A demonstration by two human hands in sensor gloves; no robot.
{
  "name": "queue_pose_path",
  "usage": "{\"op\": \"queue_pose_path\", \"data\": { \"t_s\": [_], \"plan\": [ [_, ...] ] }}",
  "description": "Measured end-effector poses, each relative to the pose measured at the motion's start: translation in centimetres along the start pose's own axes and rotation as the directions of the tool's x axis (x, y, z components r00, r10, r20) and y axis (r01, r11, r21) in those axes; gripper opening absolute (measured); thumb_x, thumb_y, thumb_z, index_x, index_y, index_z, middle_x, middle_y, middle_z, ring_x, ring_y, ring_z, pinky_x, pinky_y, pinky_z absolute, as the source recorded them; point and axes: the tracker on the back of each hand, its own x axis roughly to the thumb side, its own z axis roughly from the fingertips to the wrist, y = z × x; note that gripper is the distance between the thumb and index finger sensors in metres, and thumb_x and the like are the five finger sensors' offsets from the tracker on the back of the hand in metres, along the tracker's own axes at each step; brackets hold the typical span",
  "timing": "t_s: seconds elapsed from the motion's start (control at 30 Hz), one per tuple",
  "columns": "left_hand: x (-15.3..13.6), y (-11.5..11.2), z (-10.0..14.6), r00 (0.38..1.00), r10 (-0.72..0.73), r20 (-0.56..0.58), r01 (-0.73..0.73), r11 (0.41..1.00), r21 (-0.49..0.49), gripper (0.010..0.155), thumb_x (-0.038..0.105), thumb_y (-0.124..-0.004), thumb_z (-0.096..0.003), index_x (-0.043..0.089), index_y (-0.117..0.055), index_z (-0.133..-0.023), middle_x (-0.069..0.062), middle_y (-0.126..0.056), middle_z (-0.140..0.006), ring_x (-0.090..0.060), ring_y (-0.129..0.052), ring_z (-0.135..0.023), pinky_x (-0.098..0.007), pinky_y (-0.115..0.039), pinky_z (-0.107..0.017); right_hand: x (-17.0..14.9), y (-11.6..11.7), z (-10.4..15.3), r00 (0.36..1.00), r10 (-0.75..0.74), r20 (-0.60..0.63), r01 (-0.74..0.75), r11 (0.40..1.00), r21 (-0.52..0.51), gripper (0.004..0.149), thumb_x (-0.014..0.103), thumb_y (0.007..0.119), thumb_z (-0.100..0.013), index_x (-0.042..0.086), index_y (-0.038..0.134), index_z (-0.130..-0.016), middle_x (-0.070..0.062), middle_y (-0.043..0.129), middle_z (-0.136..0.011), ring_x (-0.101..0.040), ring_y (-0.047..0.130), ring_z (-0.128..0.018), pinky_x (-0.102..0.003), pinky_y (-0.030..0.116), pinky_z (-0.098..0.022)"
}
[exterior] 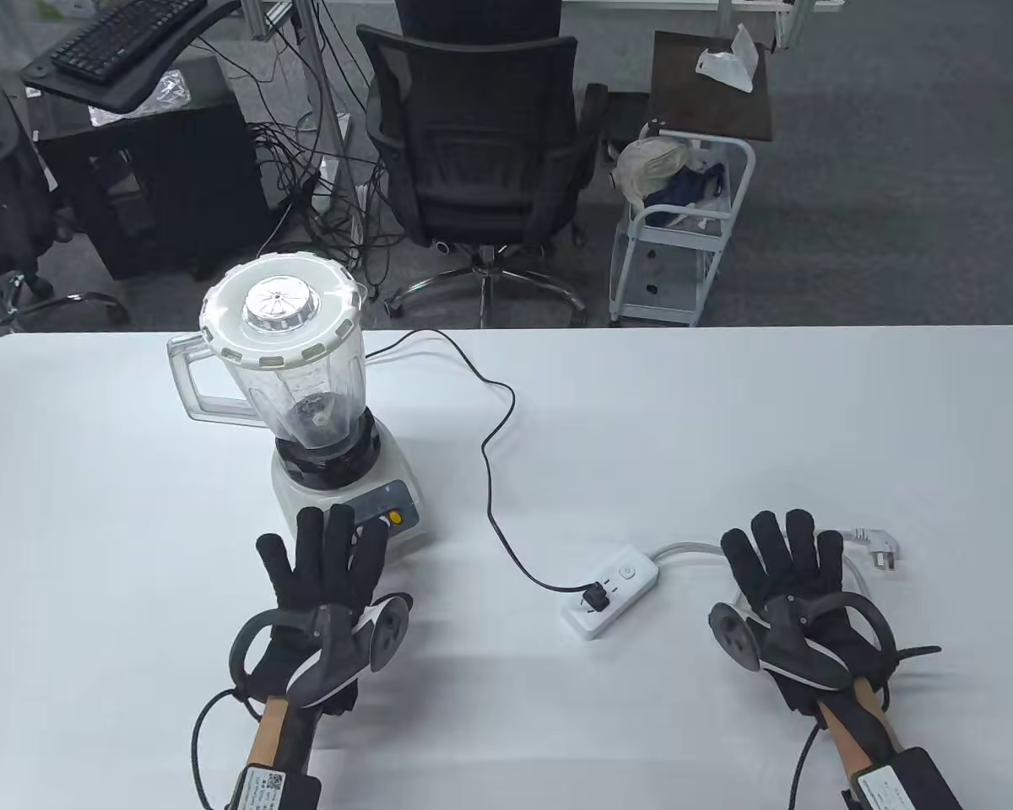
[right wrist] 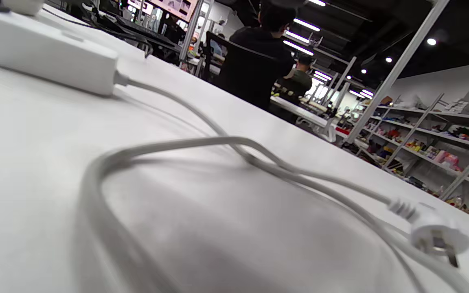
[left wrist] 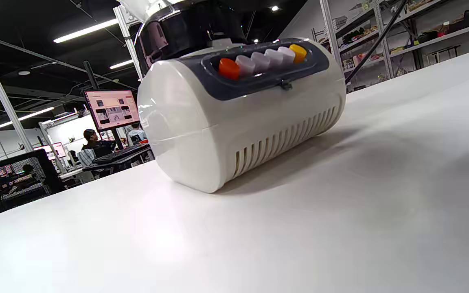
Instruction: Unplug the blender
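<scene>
Table view: blender (exterior: 321,413) just beyond left hand (exterior: 325,591); plug (exterior: 593,600) between hands

Both hands wear black fabric sensor gloves. Strapped to the back of the left hand (exterior: 321,582) is a grey-and-black tracker with a dark ring loop and a round disc at its side; the right hand (exterior: 789,582) carries a matching one. Behind each tracker, a tan forearm band runs to a black wrist block bearing a white printed label. Thin black cables loop beside both wrists.
</scene>
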Motion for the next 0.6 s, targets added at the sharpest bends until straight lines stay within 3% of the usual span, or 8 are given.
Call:
{"op": "queue_pose_path", "data": {
  "t_s": [0.37,0.6],
  "plan": [
    [0.5,-0.1,-0.2,1.000,0.016,0.027,-0.016,1.000,-0.006,0.089,0.070,-0.037,-0.0452,0.026,-0.016,-0.119,-0.016,-0.020,-0.127,-0.050,-0.023,-0.116,-0.074,-0.022,-0.077,0.5,0.5,-0.3,0.997,-0.062,0.036,0.061,0.998,0.027,0.086,0.060,0.049,-0.044,0.011,0.027,-0.110,-0.030,0.031,-0.116,-0.065,0.028,-0.100,-0.076,0.029,-0.068],
    [4.3,2.0,-1.9,0.980,0.128,0.151,-0.129,0.992,-0.006,0.087,0.069,-0.039,-0.0462,0.023,-0.024,-0.119,-0.015,-0.027,-0.127,-0.047,-0.032,-0.116,-0.064,-0.023,-0.081,2.1,-0.7,-3.2,0.975,-0.200,0.102,0.194,0.979,0.066,0.077,0.054,0.052,-0.046,0.014,0.034,-0.109,-0.025,0.039,-0.115,-0.061,0.035,-0.101,-0.074,0.034,-0.070]
  ]
}}
